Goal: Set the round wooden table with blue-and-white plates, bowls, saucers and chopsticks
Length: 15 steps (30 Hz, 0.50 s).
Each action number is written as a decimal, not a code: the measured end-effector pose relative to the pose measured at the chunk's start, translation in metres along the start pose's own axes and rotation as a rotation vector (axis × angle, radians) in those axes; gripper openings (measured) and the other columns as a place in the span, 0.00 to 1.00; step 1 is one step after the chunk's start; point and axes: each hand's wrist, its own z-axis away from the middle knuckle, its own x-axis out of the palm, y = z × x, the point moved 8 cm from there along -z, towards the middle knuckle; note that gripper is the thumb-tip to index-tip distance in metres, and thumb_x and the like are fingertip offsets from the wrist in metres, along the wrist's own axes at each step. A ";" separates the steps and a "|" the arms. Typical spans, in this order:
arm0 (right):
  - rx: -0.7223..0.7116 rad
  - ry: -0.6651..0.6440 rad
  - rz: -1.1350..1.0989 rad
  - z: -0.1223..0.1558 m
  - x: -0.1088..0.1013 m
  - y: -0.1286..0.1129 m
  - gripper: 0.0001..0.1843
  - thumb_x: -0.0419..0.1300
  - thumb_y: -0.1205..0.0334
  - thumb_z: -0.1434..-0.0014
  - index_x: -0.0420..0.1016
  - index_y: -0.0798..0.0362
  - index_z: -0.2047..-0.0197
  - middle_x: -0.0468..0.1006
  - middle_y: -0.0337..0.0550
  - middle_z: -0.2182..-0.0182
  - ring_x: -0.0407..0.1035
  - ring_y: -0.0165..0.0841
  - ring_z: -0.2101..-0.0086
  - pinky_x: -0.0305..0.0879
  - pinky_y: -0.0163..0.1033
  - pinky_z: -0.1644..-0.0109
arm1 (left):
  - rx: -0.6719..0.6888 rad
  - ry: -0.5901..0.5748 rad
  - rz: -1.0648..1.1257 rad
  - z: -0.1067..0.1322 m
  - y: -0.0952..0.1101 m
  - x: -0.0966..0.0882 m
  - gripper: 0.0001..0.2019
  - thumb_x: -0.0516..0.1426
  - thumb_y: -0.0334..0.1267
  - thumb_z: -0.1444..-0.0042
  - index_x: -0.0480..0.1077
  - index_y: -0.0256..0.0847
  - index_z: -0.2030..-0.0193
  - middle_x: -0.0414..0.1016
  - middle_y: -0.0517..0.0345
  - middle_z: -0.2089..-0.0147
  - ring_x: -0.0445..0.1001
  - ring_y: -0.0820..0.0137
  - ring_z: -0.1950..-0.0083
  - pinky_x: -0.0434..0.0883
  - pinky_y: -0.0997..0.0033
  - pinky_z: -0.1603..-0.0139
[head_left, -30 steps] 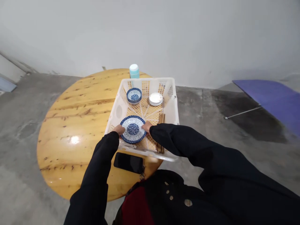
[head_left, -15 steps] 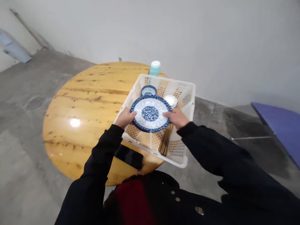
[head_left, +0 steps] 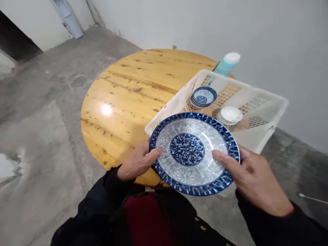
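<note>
A blue-and-white patterned plate (head_left: 187, 150) is held up close to my chest, its face turned toward me. My left hand (head_left: 140, 159) grips its left rim, thumb on the upper face. On the opposite rim my right hand (head_left: 256, 174) is closed the same way. Behind the plate stands a white plastic basket (head_left: 266, 97), partly covered by it. Inside it are a stack of blue-and-white bowls (head_left: 203, 96) and a small stack of white dishes (head_left: 230, 115). Whether one plate or several are in my hands, I cannot tell.
The basket rests on the right side of a round wooden table (head_left: 128, 92). Just behind the basket is a light-blue canister with a white lid (head_left: 227, 65). A plain wall rises beyond, with grey concrete floor (head_left: 46, 136) to the left.
Both hands have lifted the plate out from over the basket and drawn it nearer to me. My view has turned left, so the basket appears further right; the chopsticks and phone are hidden now.
</note>
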 end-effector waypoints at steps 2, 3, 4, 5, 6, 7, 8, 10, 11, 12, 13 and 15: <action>0.054 -0.057 -0.007 0.015 0.020 0.000 0.19 0.62 0.46 0.44 0.79 0.53 0.60 0.80 0.42 0.72 0.73 0.38 0.71 0.69 0.37 0.70 | -0.015 0.034 -0.001 0.021 -0.012 -0.009 0.15 0.52 0.40 0.39 0.71 0.37 0.50 0.77 0.51 0.52 0.72 0.61 0.50 0.71 0.60 0.46; 0.082 -0.080 -0.015 0.023 0.030 0.000 0.20 0.62 0.45 0.44 0.78 0.53 0.59 0.81 0.42 0.71 0.74 0.39 0.70 0.70 0.38 0.68 | -0.018 0.046 0.001 0.031 -0.019 -0.013 0.15 0.52 0.40 0.40 0.71 0.37 0.50 0.77 0.52 0.52 0.72 0.61 0.50 0.70 0.60 0.45; 0.100 -0.094 -0.021 0.030 0.041 0.001 0.21 0.61 0.44 0.44 0.78 0.54 0.59 0.81 0.43 0.70 0.74 0.40 0.68 0.71 0.39 0.66 | -0.024 0.056 0.004 0.041 -0.027 -0.018 0.15 0.52 0.39 0.40 0.71 0.37 0.50 0.77 0.51 0.51 0.72 0.61 0.50 0.70 0.60 0.44; 0.115 -0.106 -0.027 0.038 0.052 0.001 0.22 0.61 0.44 0.45 0.78 0.54 0.59 0.82 0.44 0.68 0.75 0.41 0.67 0.71 0.39 0.64 | -0.034 0.063 0.009 0.051 -0.036 -0.022 0.15 0.52 0.39 0.41 0.71 0.36 0.50 0.77 0.51 0.51 0.72 0.60 0.49 0.70 0.60 0.44; 0.129 -0.113 -0.036 0.046 0.065 0.002 0.22 0.61 0.43 0.45 0.78 0.55 0.59 0.82 0.45 0.67 0.75 0.42 0.65 0.72 0.41 0.62 | -0.045 0.070 0.018 0.061 -0.046 -0.027 0.16 0.52 0.39 0.41 0.71 0.36 0.50 0.77 0.51 0.51 0.72 0.60 0.49 0.69 0.60 0.44; 0.142 -0.117 -0.051 0.055 0.078 0.003 0.23 0.61 0.43 0.45 0.78 0.55 0.59 0.82 0.46 0.65 0.75 0.43 0.63 0.72 0.42 0.59 | -0.056 0.078 0.031 0.071 -0.057 -0.033 0.16 0.52 0.39 0.41 0.71 0.36 0.50 0.77 0.51 0.51 0.72 0.59 0.49 0.69 0.60 0.44; 0.153 -0.121 -0.071 0.063 0.093 0.005 0.23 0.62 0.43 0.46 0.78 0.55 0.58 0.83 0.47 0.63 0.76 0.44 0.61 0.72 0.43 0.56 | -0.064 0.086 0.048 0.082 -0.068 -0.040 0.16 0.52 0.39 0.41 0.71 0.36 0.50 0.78 0.50 0.52 0.73 0.59 0.49 0.69 0.61 0.44; 0.178 -0.126 -0.123 0.081 0.126 0.009 0.23 0.62 0.44 0.47 0.78 0.55 0.57 0.83 0.49 0.59 0.75 0.46 0.57 0.71 0.45 0.52 | -0.075 0.095 0.082 0.106 -0.090 -0.054 0.16 0.52 0.40 0.42 0.71 0.35 0.51 0.78 0.50 0.52 0.73 0.59 0.49 0.70 0.61 0.45; 0.197 -0.129 -0.153 0.090 0.144 0.010 0.24 0.62 0.45 0.47 0.78 0.55 0.56 0.82 0.50 0.58 0.75 0.47 0.56 0.71 0.46 0.51 | -0.080 0.104 0.089 0.118 -0.101 -0.064 0.16 0.52 0.40 0.43 0.72 0.35 0.51 0.78 0.50 0.52 0.73 0.59 0.50 0.70 0.61 0.45; 0.219 -0.135 -0.181 0.100 0.162 0.011 0.24 0.63 0.45 0.48 0.78 0.55 0.56 0.82 0.51 0.58 0.75 0.47 0.56 0.71 0.47 0.51 | -0.086 0.116 0.086 0.131 -0.111 -0.074 0.16 0.52 0.40 0.43 0.72 0.35 0.52 0.78 0.50 0.52 0.74 0.58 0.50 0.70 0.61 0.46; 0.243 -0.145 -0.203 0.109 0.181 0.011 0.24 0.63 0.45 0.48 0.78 0.56 0.57 0.83 0.51 0.58 0.75 0.48 0.57 0.71 0.48 0.52 | -0.095 0.132 0.074 0.144 -0.121 -0.085 0.16 0.52 0.40 0.44 0.72 0.35 0.53 0.78 0.50 0.52 0.74 0.58 0.50 0.70 0.61 0.46; 0.274 -0.162 -0.232 0.127 0.216 0.007 0.23 0.63 0.45 0.50 0.78 0.56 0.59 0.83 0.52 0.60 0.75 0.49 0.59 0.71 0.49 0.54 | -0.117 0.184 0.037 0.172 -0.140 -0.111 0.16 0.53 0.42 0.45 0.73 0.36 0.54 0.78 0.51 0.53 0.74 0.57 0.50 0.70 0.62 0.46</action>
